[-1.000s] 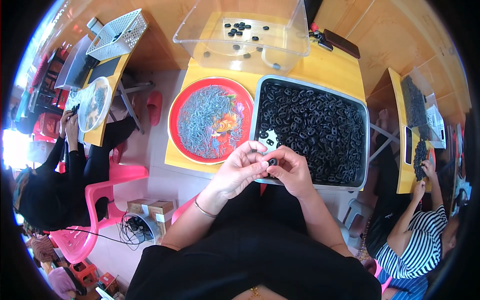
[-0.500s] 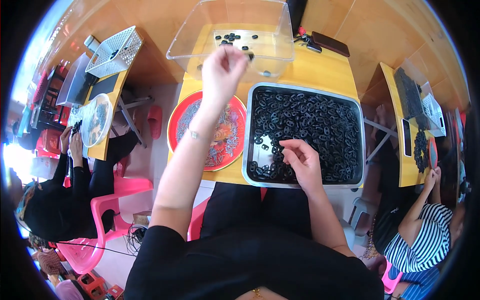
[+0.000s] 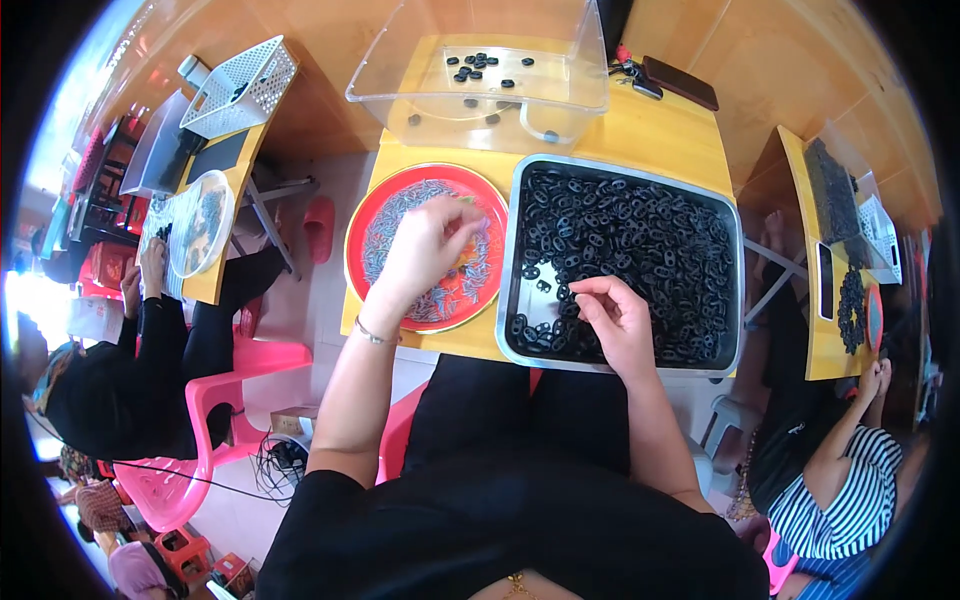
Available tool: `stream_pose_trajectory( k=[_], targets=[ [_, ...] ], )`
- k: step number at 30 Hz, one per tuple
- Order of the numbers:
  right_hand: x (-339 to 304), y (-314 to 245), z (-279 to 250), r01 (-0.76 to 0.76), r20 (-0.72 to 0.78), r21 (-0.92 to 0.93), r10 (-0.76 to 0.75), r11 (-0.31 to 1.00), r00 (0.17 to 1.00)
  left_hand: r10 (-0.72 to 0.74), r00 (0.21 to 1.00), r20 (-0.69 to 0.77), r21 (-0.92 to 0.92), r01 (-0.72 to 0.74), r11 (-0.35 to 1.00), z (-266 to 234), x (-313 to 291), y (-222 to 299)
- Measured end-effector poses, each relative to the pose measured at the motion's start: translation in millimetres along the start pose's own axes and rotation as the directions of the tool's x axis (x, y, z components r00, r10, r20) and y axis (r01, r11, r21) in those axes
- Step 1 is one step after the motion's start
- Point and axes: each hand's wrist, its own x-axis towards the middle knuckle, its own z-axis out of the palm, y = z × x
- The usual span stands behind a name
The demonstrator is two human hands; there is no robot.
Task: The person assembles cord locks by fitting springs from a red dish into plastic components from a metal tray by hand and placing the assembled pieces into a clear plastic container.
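Note:
My left hand [image 3: 432, 245] hovers over a round red tray [image 3: 352, 250] with a gold rim, its fingers bent inward. Whether anything is between its fingertips cannot be made out. Many thin grey metal pins [image 3: 385, 225] lie scattered in that tray. My right hand [image 3: 618, 318] is over the near left part of a metal tray [image 3: 742, 290]. Its thumb and index finger pinch at a black oval piece beside the bare patch. Many black oval pieces [image 3: 640, 230] with two holes fill this tray.
Behind the trays stands a clear plastic bin [image 3: 420, 105] with several black pieces [image 3: 478, 66] inside. Keys [image 3: 648, 88] and a brown wallet [image 3: 682, 82] lie at the back right. People work at side tables, near a white basket [image 3: 235, 90] and a phone [image 3: 825, 280].
My left hand has come back from the clear bin to above the red tray; a black piece near its fingers earlier no longer shows there. My right hand stays at the metal tray.

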Motion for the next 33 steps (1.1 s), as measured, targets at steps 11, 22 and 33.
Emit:
stream_pose_trajectory(
  k=[11,22,33],
  targets=[
    [-1.9,3.7,-0.8,-0.016,0.013,0.037,0.016,0.999,1.000,0.087,0.995,0.056,0.458,-0.103,0.883,3.6,-38.1,-15.7],
    [-0.3,0.4,-6.1,-0.012,0.017,0.017,0.011,1.000,1.000,-0.024,0.998,0.056,0.397,0.000,0.918,5.9,-40.3,-11.1],
    [8.0,-7.4,5.9,0.159,0.060,-0.242,-0.148,0.957,0.987,-0.033,0.999,0.025,0.482,0.017,0.876,5.2,-53.9,-13.6]
  ],
)
